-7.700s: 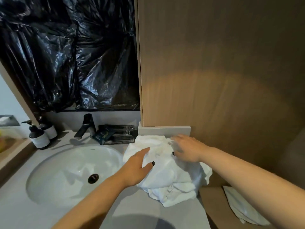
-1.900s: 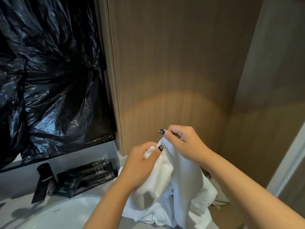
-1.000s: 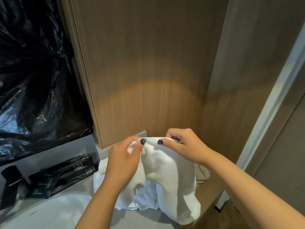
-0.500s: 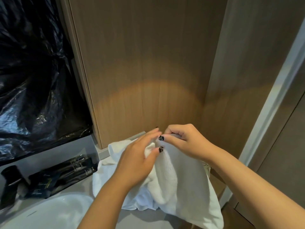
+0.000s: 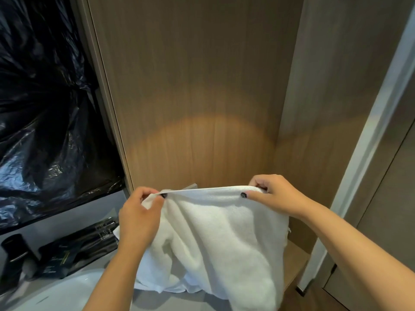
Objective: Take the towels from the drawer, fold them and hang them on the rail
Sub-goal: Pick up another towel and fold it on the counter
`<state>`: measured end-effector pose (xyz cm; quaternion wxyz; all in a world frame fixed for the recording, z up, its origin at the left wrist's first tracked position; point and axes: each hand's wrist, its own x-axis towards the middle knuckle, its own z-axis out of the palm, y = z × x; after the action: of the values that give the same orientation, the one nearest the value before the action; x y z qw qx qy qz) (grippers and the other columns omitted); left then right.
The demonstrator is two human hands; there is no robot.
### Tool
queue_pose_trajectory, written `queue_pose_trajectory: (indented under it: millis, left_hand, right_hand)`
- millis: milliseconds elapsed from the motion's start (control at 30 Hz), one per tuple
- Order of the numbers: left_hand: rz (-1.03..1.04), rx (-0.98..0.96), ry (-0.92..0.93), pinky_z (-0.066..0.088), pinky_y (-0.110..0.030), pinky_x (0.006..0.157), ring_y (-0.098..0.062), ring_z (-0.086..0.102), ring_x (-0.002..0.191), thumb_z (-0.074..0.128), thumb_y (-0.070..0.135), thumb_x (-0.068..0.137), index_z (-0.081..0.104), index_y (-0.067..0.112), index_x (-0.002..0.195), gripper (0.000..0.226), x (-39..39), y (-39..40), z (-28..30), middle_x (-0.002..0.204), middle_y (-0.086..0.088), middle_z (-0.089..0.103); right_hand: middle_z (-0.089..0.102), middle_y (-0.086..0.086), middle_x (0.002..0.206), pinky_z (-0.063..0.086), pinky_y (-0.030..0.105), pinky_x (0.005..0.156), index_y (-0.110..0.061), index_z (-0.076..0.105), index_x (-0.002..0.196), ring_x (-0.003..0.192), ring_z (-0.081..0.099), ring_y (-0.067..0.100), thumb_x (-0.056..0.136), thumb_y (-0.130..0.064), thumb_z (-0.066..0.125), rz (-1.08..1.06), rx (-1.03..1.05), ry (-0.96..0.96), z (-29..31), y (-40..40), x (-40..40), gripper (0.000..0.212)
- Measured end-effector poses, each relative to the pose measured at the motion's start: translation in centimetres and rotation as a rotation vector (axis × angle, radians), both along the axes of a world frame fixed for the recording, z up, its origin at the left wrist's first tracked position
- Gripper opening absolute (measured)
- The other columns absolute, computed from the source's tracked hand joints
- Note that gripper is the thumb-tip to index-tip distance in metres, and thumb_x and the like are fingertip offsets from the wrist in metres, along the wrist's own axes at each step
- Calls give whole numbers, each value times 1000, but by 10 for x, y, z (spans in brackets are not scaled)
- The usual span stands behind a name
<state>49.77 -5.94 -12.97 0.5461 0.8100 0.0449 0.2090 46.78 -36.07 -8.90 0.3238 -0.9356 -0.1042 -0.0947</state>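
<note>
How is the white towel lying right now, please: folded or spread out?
Spread, not folded: the left hand and right hand pinch the white towel along its top edge, stretched between them, the rest hanging loose.

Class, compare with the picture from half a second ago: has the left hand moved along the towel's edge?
Yes. The left hand has slid left along the towel, away from the right hand, toward the black plastic sheet.

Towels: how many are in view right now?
2 at least. One white towel is stretched between the left hand and right hand; crumpled white cloth lies beneath it on the counter. More may be hidden underneath.
</note>
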Motion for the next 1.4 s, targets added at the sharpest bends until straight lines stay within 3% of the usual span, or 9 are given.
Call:
queue_pose_trajectory:
  millis: [233, 400, 500, 633, 733, 833, 1000, 1200, 1400]
  left_hand:
    - [24, -176, 43, 41, -35, 67, -14, 54, 85, 62, 21, 91, 44, 25, 96, 20, -4, -17, 4, 101, 0, 52]
    - [-208, -301, 51, 47, -35, 67, -19, 60, 77, 62, 22, 94, 60, 22, 95, 2, -22, -39, 19, 89, -5, 67]
    - [-291, -357, 7, 47, -40, 69, -24, 60, 75, 63, 23, 95, 67, 14, 94, 10, -33, -45, 26, 88, -15, 70]
    - [-329, -424, -46, 45, -27, 59, -14, 57, 67, 62, 20, 96, 71, 10, 94, 13, -44, -41, 31, 78, -9, 72]
    - [-343, -449, -54, 48, -15, 58, -6, 63, 65, 62, 15, 96, 72, 12, 96, 11, -50, -32, 34, 79, -2, 76]
    - [-346, -464, -71, 48, -18, 60, -9, 63, 67, 61, 11, 95, 74, 16, 96, 14, -55, -23, 37, 80, -4, 76]
    - [-380, -496, -126, 54, -18, 69, -12, 71, 78, 61, 6, 94, 76, 16, 97, 19, -64, -11, 42, 87, -6, 77]
    - [-342, -523, -153, 58, -33, 82, -23, 73, 92, 58, 3, 95, 77, 20, 100, 26, -73, 1, 44, 95, -5, 77]
    - [-358, -536, -175, 57, -29, 84, -18, 72, 98, 55, 6, 97, 74, 13, 108, 23, -78, 11, 46, 103, -3, 77]
  right_hand:
    - [61, 28, 108, 41, 35, 66, -15, 62, 101, 77, 53, 27, 96, -9, 57, -145, 544, 175, 12, 15, -10, 10]
    - [64, 17, 94, 56, 28, 60, -4, 72, 96, 72, 63, 20, 92, 13, 44, 119, 928, 353, 26, 37, -23, 33]
    - [72, 22, 94, 59, 30, 76, -2, 68, 108, 83, 71, 23, 87, 18, 50, 228, 770, 351, 27, 52, -29, 34]
    - [68, -2, 75, 49, 23, 64, -19, 75, 85, 69, 60, 6, 81, -12, 76, 105, 178, -46, 20, 73, -29, 8]
    - [50, -8, 82, 38, 17, 71, -18, 74, 78, 83, 48, 5, 82, -25, 78, 138, 6, -284, 17, 83, -28, 9]
    - [53, -1, 90, 42, 24, 76, -13, 70, 78, 92, 50, 16, 85, -16, 75, 249, 116, -344, 22, 94, -25, 10]
    - [51, 14, 71, 31, 29, 59, -13, 60, 78, 64, 41, 24, 91, -25, 62, 372, 364, -240, 29, 117, -22, 18]
    - [61, -2, 71, 34, 20, 56, -22, 64, 82, 62, 45, 6, 88, -20, 68, 363, 563, -264, 22, 146, -19, 8]
    - [68, 1, 79, 39, 21, 58, -25, 68, 84, 66, 55, 22, 87, -17, 71, 394, 610, -280, 21, 160, -18, 9]
